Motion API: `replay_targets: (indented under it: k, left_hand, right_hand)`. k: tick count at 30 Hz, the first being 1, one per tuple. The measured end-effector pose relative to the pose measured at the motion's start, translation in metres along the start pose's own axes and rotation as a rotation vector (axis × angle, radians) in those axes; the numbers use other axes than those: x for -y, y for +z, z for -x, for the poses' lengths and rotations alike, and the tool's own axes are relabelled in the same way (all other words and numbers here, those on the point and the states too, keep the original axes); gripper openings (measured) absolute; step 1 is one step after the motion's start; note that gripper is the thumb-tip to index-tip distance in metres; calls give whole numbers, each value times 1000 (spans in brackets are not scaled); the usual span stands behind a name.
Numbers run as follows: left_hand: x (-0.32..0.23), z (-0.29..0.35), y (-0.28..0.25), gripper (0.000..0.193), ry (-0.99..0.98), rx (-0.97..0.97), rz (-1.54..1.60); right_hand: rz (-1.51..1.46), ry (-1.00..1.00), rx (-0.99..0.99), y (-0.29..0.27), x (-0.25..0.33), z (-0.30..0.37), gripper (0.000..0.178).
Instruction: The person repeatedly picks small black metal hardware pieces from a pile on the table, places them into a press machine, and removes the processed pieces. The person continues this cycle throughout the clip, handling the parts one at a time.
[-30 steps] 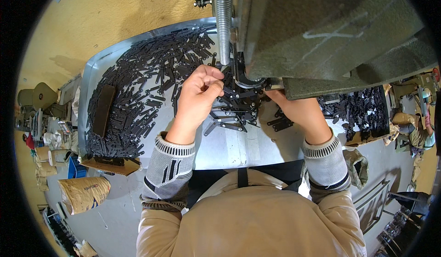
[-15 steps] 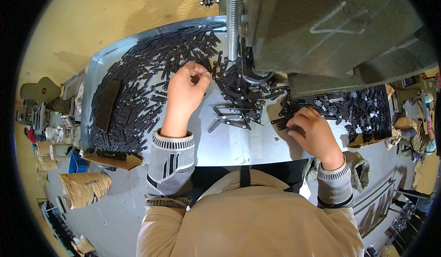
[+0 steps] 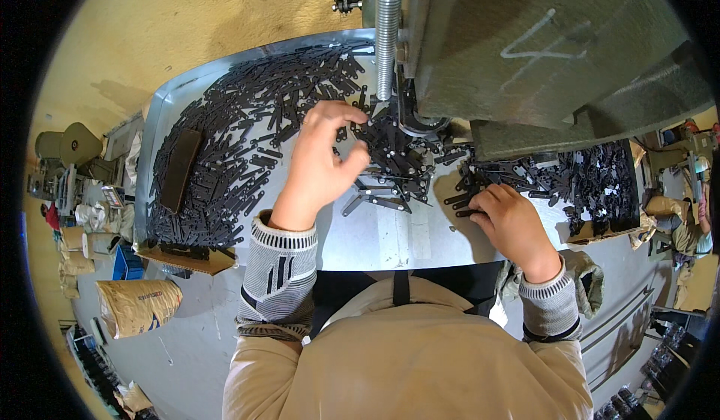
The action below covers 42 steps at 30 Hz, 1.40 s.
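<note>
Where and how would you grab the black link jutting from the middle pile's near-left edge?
Probably pinch the black link by its near end, coming from the near side: that narrow end juts over bare tray, while its far end meets the middle pile.

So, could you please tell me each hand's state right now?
Left hand: open, thumb apart from the fingers.
Right hand: fingers curled at black strips; whether it holds one cannot be told.

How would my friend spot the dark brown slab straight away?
Find the big metal tabletop with the raised rim, in front of the person. Go to its left end, where lots of small black strips lie heaped. Among them is the dark brown slab: a plain, long rectangle, much bigger and browner than any strip around it.
</note>
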<state>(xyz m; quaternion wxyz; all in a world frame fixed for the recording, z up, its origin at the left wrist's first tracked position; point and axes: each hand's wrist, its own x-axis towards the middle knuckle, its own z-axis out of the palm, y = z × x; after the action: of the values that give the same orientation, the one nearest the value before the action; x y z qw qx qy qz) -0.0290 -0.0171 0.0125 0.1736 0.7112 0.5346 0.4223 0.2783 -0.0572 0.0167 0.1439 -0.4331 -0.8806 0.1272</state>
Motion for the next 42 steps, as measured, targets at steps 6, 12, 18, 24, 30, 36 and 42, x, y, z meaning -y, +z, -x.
replay_targets:
  k: [6, 12, 18, 24, 30, 36, 42]
  left_hand:
    - [-29, 20, 25, 79, 294, 414, -373]
    - [-33, 51, 36, 64, 390, 377, -451]
    - [-44, 87, 35, 62, 439, 356, -564]
    - [-51, 71, 19, 52, 254, 373, -303]
    - [-13, -3, 10, 27, -82, 176, -208]
    - [16, -31, 43, 30, -58, 141, -125]
    - [20, -31, 39, 21, -2, 85, -117]
  right_hand:
    - [95, -46, -35, 8, -1, 5, 21]
    - [103, -43, -77, 13, 0, 11, 20]
    - [120, -29, -181, 23, -1, 14, 18]
    - [-119, 94, -303, 25, -5, 12, 20]
    - [-833, 451, -371, 18, 6, 5, 17]
    - [-1005, 548, -390, 21, 6, -5, 17]
    - [-1005, 483, -413, 21, 4, 0, 10]
